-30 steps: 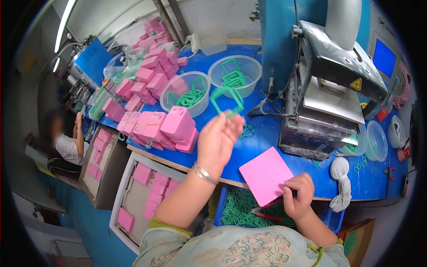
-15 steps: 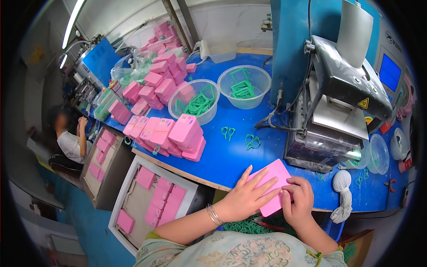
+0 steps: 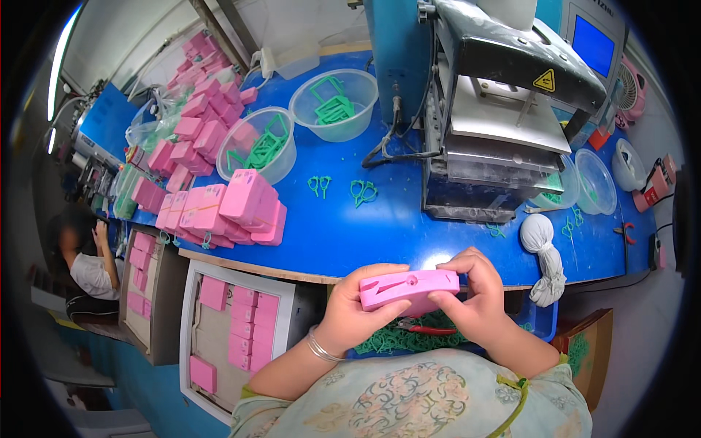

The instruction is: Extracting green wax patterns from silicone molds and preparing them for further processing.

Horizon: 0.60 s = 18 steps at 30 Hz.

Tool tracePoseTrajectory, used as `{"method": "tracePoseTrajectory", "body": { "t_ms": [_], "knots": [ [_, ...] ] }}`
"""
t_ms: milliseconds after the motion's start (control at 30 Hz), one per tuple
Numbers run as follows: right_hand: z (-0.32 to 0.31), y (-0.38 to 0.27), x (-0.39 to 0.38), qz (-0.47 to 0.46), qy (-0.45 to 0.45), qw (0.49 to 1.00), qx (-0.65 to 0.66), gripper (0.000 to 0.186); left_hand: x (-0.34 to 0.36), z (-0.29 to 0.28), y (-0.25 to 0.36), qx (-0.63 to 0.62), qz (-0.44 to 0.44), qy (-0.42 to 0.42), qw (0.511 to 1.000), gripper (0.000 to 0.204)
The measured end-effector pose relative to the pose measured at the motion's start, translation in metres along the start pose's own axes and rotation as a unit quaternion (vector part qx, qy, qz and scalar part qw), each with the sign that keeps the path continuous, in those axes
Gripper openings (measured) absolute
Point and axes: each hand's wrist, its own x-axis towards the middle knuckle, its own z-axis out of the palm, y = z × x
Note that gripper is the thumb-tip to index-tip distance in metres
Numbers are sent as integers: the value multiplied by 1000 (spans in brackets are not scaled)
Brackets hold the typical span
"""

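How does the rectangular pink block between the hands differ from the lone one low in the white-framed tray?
The held pink block is raised between the left hand and right hand; the lone rectangular pink block lies in the tray. The held one turns a narrow side with a round hole to the camera; the lone one mainly its broad top. Both are pink.

Pink block (image 3: 412,289), blue tabletop (image 3: 328,241), floral-patterned shirt (image 3: 409,398).
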Motion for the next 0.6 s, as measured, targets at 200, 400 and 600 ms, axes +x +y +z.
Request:
{"method": "tracePoseTrajectory", "body": {
  "t_ms": [200, 400, 600],
  "knots": [
    [-2, 8, -4, 99, -30, 983, 151, 30, 3, -1, 2, 114, 113, -2, 987, 38],
    [-6, 27, 2, 90, -183, 843, 498, 28, 7, -9, 0, -214, 8, -137, 967, 47],
    [-7, 11, 1, 86, -126, 942, 298, 29, 7, -9, 10, 146, 145, -47, 978, 55]
  ]
}}
